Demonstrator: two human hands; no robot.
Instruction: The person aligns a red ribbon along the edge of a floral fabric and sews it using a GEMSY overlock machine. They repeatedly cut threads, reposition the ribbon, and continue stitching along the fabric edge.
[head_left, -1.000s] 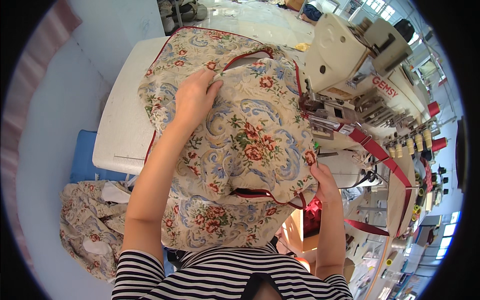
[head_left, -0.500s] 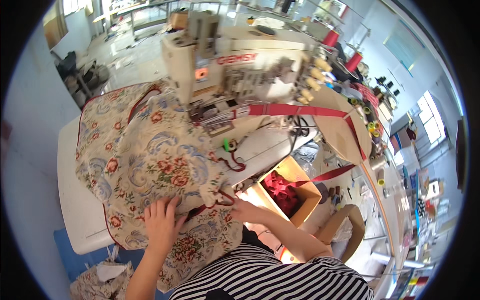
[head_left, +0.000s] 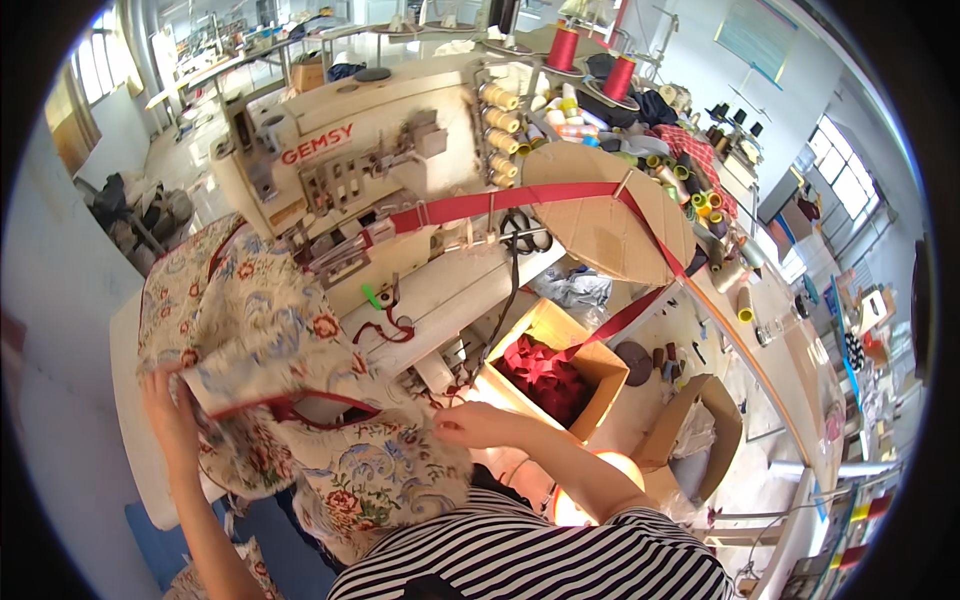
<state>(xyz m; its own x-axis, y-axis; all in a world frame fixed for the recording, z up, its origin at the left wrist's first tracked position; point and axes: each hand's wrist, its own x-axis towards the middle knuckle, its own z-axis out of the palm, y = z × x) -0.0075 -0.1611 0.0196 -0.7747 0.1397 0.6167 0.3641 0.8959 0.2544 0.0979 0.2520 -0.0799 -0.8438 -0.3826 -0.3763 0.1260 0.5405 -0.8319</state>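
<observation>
Beige floral fabric with dark red binding lies in folds over the white sewing table and hangs down against my striped top. At its left part my left hand is closed on a lifted fold, slightly blurred. A red-bound edge crosses the middle, with a gap in the cloth beneath it. My right hand has its fingers curled together at the fabric's right edge, which it pinches; the fingertips show only in part. Behind the cloth stands a white sewing machine, with red tape running into its front.
Red tape rises from a cardboard box of red strips and passes a round cardboard piece. Thread cones and many spools crowd the table at right. An opened carton stands right of the box. A wall borders the left.
My view has swung to the right. My left hand, flat on the fabric before, has moved left and lifted a fold of it. The red-bound edge now spreads across the middle.
</observation>
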